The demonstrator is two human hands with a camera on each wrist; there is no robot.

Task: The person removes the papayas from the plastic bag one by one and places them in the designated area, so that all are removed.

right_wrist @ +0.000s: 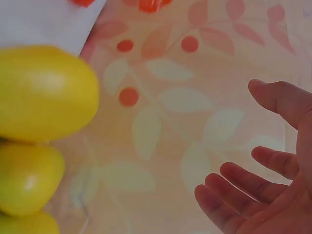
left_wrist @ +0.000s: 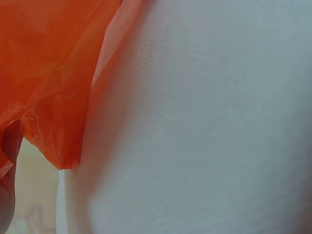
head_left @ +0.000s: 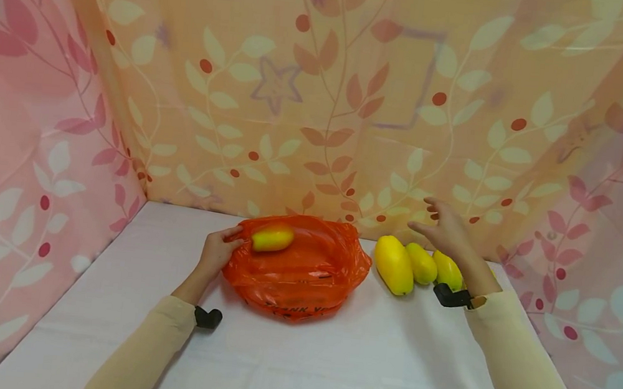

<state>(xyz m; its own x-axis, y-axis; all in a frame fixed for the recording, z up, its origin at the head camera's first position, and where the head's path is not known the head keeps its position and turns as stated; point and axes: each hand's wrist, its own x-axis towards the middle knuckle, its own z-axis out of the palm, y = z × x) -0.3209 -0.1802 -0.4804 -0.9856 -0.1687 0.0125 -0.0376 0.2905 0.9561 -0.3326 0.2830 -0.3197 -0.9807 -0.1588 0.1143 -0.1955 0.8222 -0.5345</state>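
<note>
My left hand (head_left: 218, 249) grips the left edge of an orange-red plastic bag (head_left: 304, 275) that lies on the table with printed lettering on its front. A yellow oblong fruit (head_left: 272, 239) rests in the left part of the bag. In the left wrist view, the bag (left_wrist: 53, 73) drapes over part of the hand. My right hand (head_left: 446, 229) is raised with fingers spread, holding nothing, above and behind a row of yellow fruits. The largest fruit (head_left: 393, 265) is nearest the bag, then a smaller fruit (head_left: 420, 263) and another fruit (head_left: 447, 270), partly behind the right forearm.
A white cloth (head_left: 306, 369) covers the table. Behind it hangs an orange leaf-patterned curtain (head_left: 318, 126), with pink leaf-patterned curtains at the left (head_left: 19, 129) and right (head_left: 610, 248). Each wrist wears a black mount.
</note>
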